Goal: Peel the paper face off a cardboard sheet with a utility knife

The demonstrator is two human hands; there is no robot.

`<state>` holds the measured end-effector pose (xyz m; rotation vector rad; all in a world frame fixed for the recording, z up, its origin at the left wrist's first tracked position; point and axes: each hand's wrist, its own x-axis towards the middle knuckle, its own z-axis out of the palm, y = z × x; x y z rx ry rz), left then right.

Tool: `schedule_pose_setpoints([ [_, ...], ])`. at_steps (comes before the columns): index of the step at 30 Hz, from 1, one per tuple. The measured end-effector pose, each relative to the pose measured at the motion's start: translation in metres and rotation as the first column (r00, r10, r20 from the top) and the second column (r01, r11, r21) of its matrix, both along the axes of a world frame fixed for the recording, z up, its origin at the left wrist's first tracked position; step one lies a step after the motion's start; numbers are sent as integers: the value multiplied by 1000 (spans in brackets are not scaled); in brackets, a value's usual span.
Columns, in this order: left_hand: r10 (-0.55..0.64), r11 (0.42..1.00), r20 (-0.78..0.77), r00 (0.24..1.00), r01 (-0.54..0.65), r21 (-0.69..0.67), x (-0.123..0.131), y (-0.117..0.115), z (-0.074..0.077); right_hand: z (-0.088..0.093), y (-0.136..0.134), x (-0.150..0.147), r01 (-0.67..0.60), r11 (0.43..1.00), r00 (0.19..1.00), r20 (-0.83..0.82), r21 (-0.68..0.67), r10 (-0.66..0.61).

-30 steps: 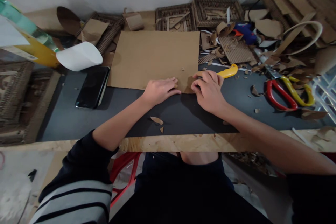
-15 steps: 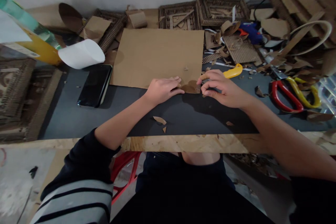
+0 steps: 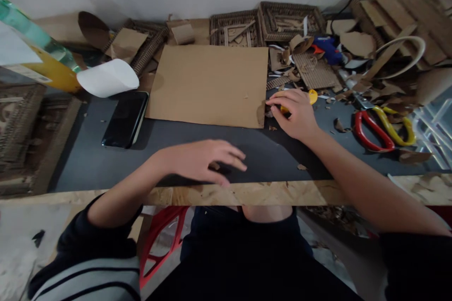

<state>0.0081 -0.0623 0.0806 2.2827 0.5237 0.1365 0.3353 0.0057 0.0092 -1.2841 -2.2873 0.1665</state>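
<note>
Your right hand (image 3: 294, 113) curls its grip around the yellow knife (image 3: 312, 97) just right of the cardboard sheet (image 3: 208, 84); your left hand (image 3: 199, 160) hovers on the sheet's near side, grip open and empty

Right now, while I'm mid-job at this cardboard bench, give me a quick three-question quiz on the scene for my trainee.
1. True or false: the left hand is pressing on the cardboard sheet.
2. Pick one: the right hand lies on A) the red scissors, B) the yellow cutter, C) the white paper roll.
3. Fill in: the phone lies off the sheet's ___ edge, by the person's own sides.

Key: 1 false; the hand is spread near the table's front edge, apart from the sheet. 2 B. 3 left.
</note>
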Motion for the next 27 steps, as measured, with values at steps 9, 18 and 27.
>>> schedule_pose_setpoints([
  [9, -438, 483, -280, 854, -39, -875, -56, -27, 20, -11, 11, 3, -53, 995, 963, -259, 88, 74],
  [18, 298, 936, -181, 937, -250, 248, 39, 4, 3, -15, 16, 12, -16, 998, 973, -227, 57, 29],
  [27, 297, 813, -179, 938, -150, 563, 143, -59, -72, -9, 33, 36, -78, 997, 984, -159, 2, 77],
])
